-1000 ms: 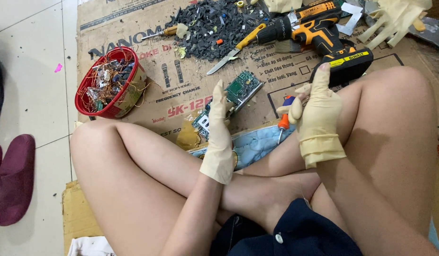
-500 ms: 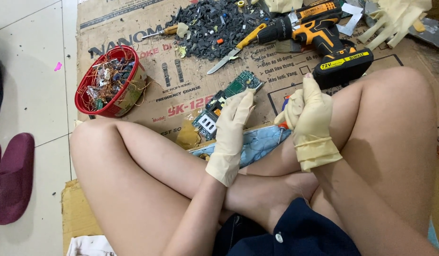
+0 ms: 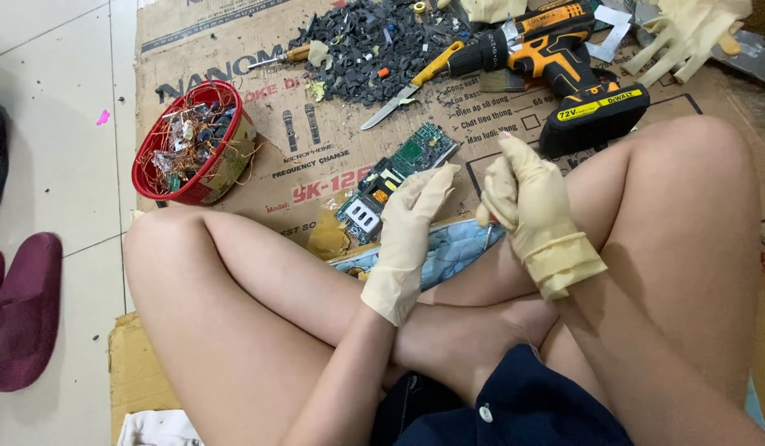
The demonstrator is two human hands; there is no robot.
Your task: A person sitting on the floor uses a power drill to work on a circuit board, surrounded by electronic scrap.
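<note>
Gloved hands over a circuit board

Left hand (image 3: 411, 216), fingers flat and wide, touched the green circuit board (image 3: 396, 175); right hand (image 3: 523, 198) gripped a small screwdriver (image 3: 488, 234) (drill (image 3: 564, 66) at one o'clock)

A green circuit board (image 3: 399, 171) lies flat on cardboard; a small screwdriver (image 3: 488, 234) points down.

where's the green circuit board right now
In the head view, the green circuit board lies on the cardboard sheet just above the gloved left hand, between the red basket on its left and the cordless drill on its right.
</note>
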